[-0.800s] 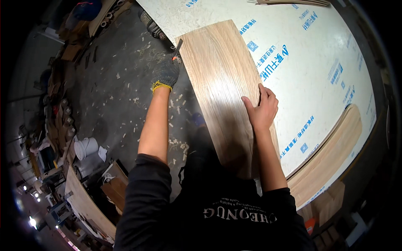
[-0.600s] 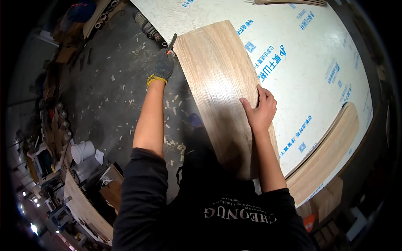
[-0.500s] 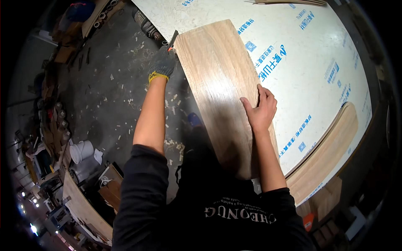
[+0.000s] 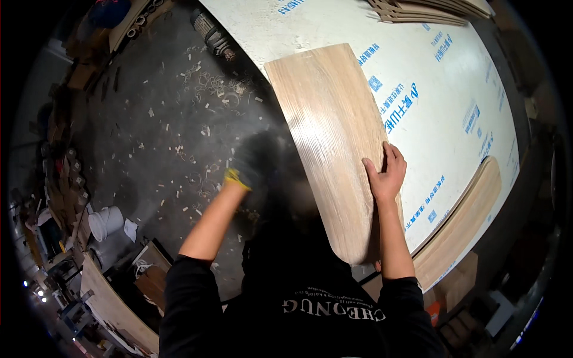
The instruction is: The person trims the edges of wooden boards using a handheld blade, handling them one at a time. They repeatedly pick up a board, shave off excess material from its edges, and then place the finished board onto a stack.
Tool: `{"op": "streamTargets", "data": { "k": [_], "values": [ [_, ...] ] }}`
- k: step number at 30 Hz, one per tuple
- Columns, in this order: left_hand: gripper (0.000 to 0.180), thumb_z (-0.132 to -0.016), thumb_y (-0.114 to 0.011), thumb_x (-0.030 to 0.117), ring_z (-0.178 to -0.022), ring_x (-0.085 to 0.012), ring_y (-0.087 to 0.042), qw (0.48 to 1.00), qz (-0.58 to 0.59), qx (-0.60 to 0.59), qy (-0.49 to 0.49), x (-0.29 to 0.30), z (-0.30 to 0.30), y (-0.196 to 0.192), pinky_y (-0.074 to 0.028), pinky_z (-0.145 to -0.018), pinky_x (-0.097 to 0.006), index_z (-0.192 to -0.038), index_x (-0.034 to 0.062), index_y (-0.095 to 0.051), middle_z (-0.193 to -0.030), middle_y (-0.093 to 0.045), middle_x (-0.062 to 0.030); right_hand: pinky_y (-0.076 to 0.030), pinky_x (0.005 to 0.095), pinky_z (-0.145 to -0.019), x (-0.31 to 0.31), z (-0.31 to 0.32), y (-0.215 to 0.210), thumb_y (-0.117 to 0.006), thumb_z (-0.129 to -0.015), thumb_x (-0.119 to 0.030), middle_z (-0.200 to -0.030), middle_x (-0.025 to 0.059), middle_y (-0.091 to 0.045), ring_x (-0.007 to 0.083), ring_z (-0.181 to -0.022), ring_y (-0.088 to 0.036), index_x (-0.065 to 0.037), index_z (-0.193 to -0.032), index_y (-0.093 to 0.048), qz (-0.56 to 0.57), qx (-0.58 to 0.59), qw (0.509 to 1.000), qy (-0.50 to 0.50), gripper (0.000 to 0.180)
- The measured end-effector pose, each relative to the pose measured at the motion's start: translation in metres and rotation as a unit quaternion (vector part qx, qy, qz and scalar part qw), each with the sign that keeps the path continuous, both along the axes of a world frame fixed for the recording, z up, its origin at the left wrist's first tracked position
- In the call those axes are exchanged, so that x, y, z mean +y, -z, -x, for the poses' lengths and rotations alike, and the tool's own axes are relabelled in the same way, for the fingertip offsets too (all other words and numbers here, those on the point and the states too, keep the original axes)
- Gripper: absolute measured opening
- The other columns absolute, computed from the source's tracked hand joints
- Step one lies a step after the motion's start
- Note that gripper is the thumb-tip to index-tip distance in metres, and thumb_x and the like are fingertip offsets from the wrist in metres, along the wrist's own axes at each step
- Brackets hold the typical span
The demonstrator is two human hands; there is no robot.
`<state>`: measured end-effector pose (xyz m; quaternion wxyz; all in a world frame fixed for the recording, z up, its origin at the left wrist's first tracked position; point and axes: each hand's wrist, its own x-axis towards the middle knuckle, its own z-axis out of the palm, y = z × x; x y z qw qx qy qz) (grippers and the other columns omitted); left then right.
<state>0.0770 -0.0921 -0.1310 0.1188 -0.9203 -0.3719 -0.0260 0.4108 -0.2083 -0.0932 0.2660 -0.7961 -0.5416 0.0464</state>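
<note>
A long light-wood veneered panel (image 4: 331, 125) with rounded ends lies on a white film-covered sheet (image 4: 441, 95) with blue print. My right hand (image 4: 385, 173) is bare and presses flat on the panel's right edge, fingers spread. My left hand (image 4: 256, 162) wears a dark glove with a yellow cuff. It sits by the panel's left edge, close to my body, and is blurred by motion. Whether it holds anything is hidden by the blur.
A second curved wood panel (image 4: 462, 218) lies along the sheet's right edge. Wood strips (image 4: 418, 9) are stacked at the far end. The dark floor (image 4: 167, 137) on the left is strewn with shavings. A white bucket (image 4: 106, 222) and clutter stand at the lower left.
My left hand has swept back from the panel's far left corner along its left edge toward me. My right hand stays pressed on the panel.
</note>
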Motion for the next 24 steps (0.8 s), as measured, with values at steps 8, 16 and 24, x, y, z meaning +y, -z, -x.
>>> {"op": "streamTargets", "data": {
  "k": [8,16,24],
  "values": [
    [0.015,-0.085,-0.051,0.016,-0.064,-0.0376,-0.059,0.965,0.115,-0.234,-0.013,0.129,-0.004,-0.032,-0.049,-0.063,-0.046,-0.086,0.0049,-0.061,-0.075,-0.062,-0.0146,-0.041,0.0427,-0.098,0.002,0.007,-0.003,-0.08,-0.071,-0.027,-0.124,0.0185,-0.056,0.035,-0.113,-0.05,-0.007,-0.126,-0.058,-0.02,-0.026,0.999,-0.013,0.063],
    [0.021,-0.094,-0.047,0.023,-0.065,-0.0338,-0.06,0.976,0.058,-0.206,0.033,0.057,0.042,0.031,-0.052,-0.065,-0.044,-0.092,0.0102,-0.063,-0.077,-0.063,-0.0158,-0.041,0.0435,-0.099,-0.01,0.012,0.001,-0.078,-0.071,-0.02,-0.122,0.0214,-0.057,0.037,-0.114,-0.051,-0.005,-0.125,-0.058,-0.03,-0.016,0.999,-0.029,0.059],
    [0.021,-0.093,-0.049,0.023,-0.066,-0.0318,-0.062,0.978,0.031,-0.126,-0.161,0.173,0.036,-0.012,-0.052,-0.064,-0.042,-0.099,0.0115,-0.065,-0.078,-0.064,-0.0143,-0.036,0.0457,-0.103,-0.008,0.02,-0.001,-0.075,-0.076,-0.027,-0.126,0.022,-0.052,0.0382,-0.118,-0.046,-0.002,-0.124,-0.053,0.019,-0.027,0.998,-0.045,0.059]
  ]
}}
